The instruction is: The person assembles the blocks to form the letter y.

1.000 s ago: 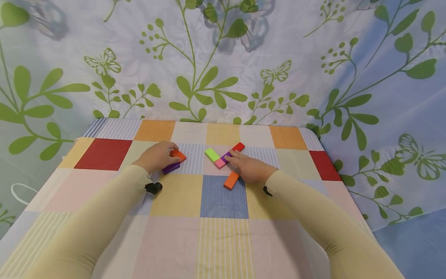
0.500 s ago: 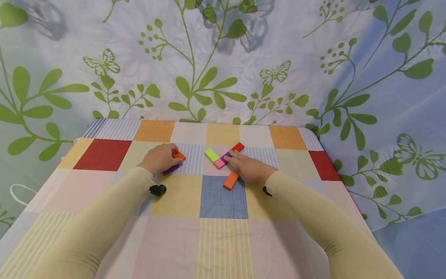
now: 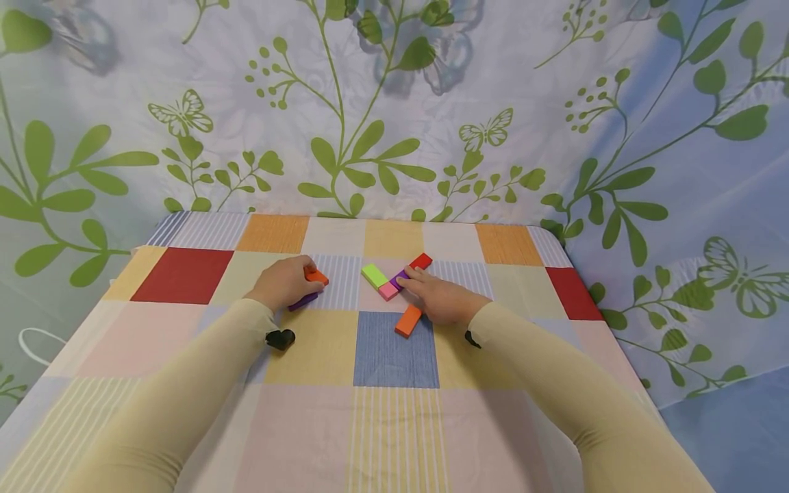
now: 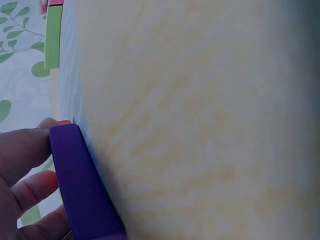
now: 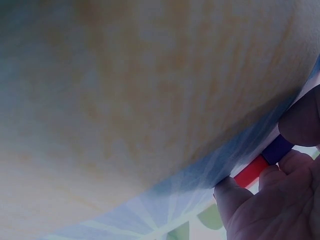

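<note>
Mid-frame, oblong lime-green block (image 3: 374,276), pink block (image 3: 387,292), purple block (image 3: 400,276), red block (image 3: 422,261) already touch; right hand (image 3: 446,297) pinches the purple. Centre-left, left hand (image 3: 282,281) grips orange block (image 3: 318,277), not joined yet.

Vs 1 s ago: L hand (image 3: 283,282) shifted slightly R, hiding more of orange block (image 3: 317,276) & adj. purple block (image 3: 303,302). L sleeve cuff (image 3: 261,316) & blk wrist piece (image 3: 281,339) moved R too, bit nearer body.
</note>
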The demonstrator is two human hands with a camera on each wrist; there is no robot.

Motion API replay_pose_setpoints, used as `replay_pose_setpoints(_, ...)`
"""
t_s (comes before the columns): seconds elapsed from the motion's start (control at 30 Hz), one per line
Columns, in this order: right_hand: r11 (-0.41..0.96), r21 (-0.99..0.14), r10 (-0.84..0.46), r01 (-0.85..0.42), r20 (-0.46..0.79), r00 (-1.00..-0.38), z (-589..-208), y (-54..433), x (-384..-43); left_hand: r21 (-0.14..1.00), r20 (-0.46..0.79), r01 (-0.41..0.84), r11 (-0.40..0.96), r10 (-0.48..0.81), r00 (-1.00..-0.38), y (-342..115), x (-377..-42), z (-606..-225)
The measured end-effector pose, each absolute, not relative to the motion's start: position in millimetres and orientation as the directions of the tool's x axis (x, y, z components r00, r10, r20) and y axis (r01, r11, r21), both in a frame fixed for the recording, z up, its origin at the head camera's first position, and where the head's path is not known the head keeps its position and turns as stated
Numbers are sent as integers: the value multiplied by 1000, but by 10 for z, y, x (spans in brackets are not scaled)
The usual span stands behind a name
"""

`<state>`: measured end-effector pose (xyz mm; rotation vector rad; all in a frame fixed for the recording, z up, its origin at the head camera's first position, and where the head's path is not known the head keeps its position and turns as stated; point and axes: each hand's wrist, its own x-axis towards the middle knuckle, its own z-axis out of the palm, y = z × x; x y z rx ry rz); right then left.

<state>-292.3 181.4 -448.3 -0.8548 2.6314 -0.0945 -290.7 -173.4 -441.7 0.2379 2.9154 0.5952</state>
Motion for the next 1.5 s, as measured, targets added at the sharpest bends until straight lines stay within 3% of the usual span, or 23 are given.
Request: replay_pose_setpoints(1.5, 810, -172, -585, -561, -315, -748, -4482, 1809, -2913, 413, -104, 118, 903, 176, -979, -1753, -2906, -4441)
